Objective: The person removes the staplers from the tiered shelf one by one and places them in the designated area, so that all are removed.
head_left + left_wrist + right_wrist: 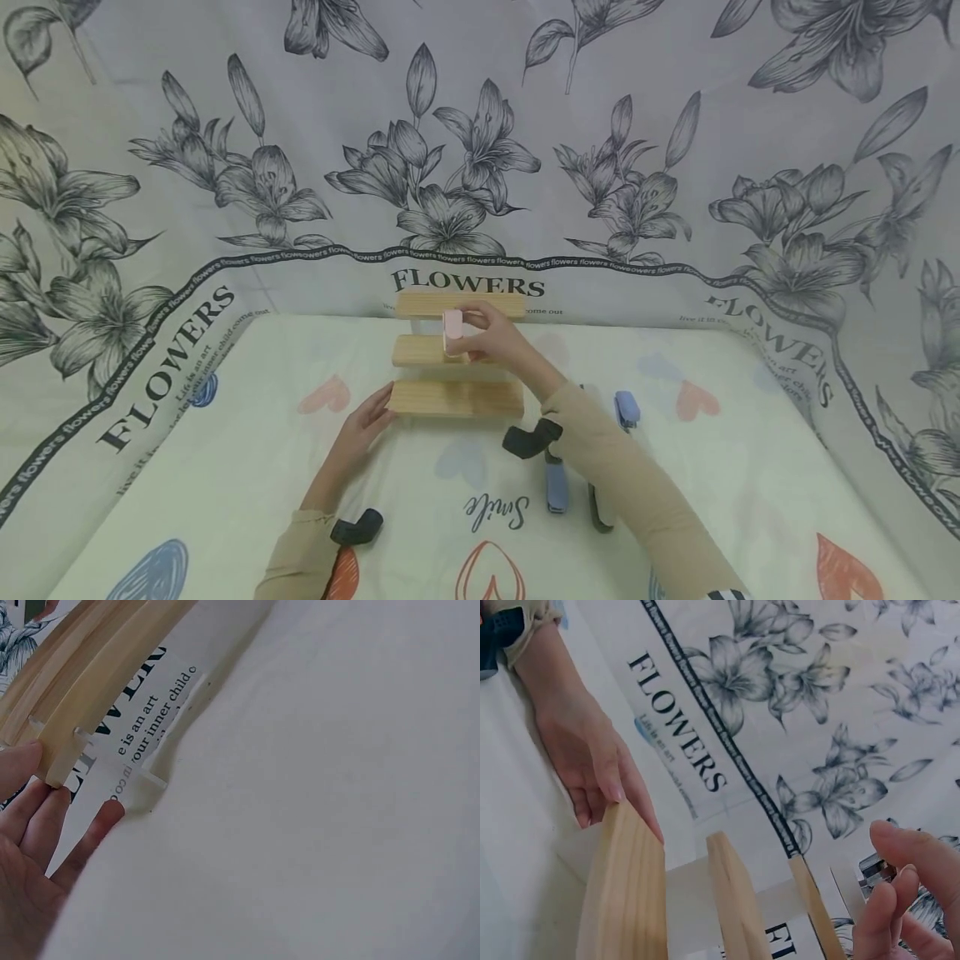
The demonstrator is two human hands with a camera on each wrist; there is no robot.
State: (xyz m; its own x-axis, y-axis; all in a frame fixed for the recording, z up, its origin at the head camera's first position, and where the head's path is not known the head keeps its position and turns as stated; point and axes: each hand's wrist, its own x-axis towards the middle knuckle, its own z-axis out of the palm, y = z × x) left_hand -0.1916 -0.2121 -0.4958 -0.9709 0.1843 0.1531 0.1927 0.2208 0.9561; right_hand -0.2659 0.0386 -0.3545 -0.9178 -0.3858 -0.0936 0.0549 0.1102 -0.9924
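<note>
A three-tier stepped rack (456, 400) with pale wooden boards and clear supports stands toward the back of the bed-like surface. My left hand (369, 414) grips the left end of its lowest board (71, 724), thumb on top and fingers beneath in the left wrist view. At the middle and top boards, my right hand (491, 333) pinches a small pink stapler (453, 327) upright between thumb and fingers. Its metal end (874, 871) shows between the fingers in the right wrist view. The rest of the stapler is partly hidden there.
Two blue staplers (556, 486) (627, 408) lie on the printed cloth (465, 550) to the right. A long grey-and-black stapler-like item (600, 510) lies partly under the right forearm. Behind the rack hangs a floral curtain (360, 275).
</note>
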